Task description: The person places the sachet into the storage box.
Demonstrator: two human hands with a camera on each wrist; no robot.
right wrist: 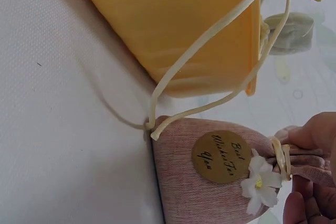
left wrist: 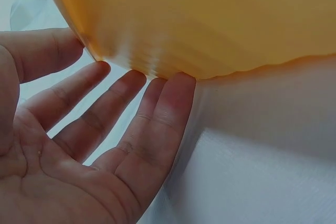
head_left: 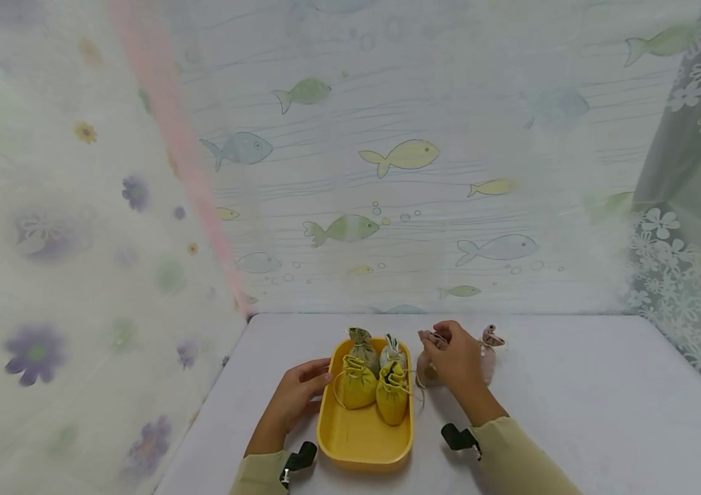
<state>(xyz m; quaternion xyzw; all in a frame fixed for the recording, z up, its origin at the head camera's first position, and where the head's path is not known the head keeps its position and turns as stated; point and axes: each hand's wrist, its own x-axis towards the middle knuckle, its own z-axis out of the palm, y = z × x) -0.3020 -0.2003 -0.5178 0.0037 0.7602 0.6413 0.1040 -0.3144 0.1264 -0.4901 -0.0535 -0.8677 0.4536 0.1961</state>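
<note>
My left hand point(head_left: 302, 390) is at the left side of a yellow tray point(head_left: 362, 447). In the left wrist view its fairly straight fingers point(left wrist: 176, 103) touch the tray's wall. To the right of the tray, my right hand point(head_left: 458, 357) pinches the gathered neck of a dusty-pink drawstring pouch point(right wrist: 184, 182). That pouch carries a round brown "Best Wishes For You" sticker point(right wrist: 220, 157) and a white flower point(right wrist: 261, 183). Inside the tray are two yellow pouches point(head_left: 359, 390), a grey-green pouch point(head_left: 364, 352) and a pale grey pouch point(head_left: 391, 354).
Another pink pouch point(head_left: 489, 363) stands just right of my right hand, partly covered by it. A cream cord point(right wrist: 210, 35) hangs over the tray's side toward the held pouch. The white table point(head_left: 573, 399) ends at a fish-print curtain point(head_left: 412, 206).
</note>
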